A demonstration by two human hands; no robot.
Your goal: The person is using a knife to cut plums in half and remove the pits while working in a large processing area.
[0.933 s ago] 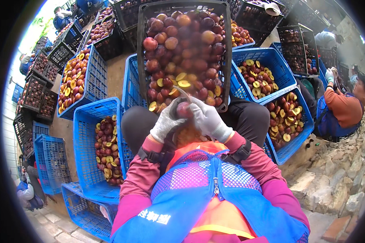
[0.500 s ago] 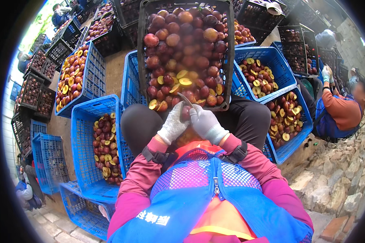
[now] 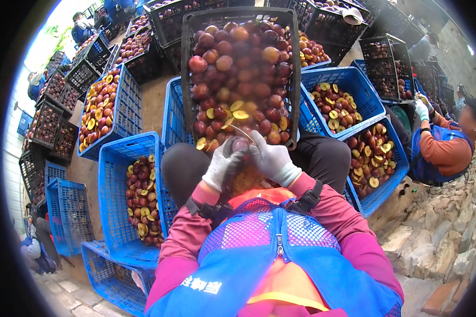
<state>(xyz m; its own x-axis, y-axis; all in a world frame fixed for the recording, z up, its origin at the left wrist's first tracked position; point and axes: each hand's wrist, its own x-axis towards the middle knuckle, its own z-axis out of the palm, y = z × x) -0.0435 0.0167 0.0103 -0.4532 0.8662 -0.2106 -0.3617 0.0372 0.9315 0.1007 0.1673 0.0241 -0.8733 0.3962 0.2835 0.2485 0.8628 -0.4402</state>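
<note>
In front of my lap, my left hand point(image 3: 222, 162), in a pale work glove, is closed round a dark red plum point(image 3: 240, 144). My right hand point(image 3: 272, 159), also gloved, grips a small knife point(image 3: 243, 131); its handle is hidden in the fingers. The thin blade points up and left, over or against the plum; I cannot tell if it is cutting. Just beyond both hands, a black crate point(image 3: 296, 84) leans toward me, full of whole plums point(image 3: 224, 63). Several yellow-fleshed plum halves point(image 3: 240, 114) lie near its close edge.
A blue crate point(image 3: 111, 211) of cut plums stands at my left, with another point(image 3: 129, 105) behind it. Two more blue crates, one far right point(image 3: 378, 108), one nearer point(image 3: 394, 182), hold cut plums. A co-worker point(image 3: 449, 142) sits at the right beside a stone wall point(image 3: 433, 238).
The whole view has shifted slightly, with the side crates lower in the picture. My hands stay together on the plum and knife. The co-worker's hands at the right have moved.
</note>
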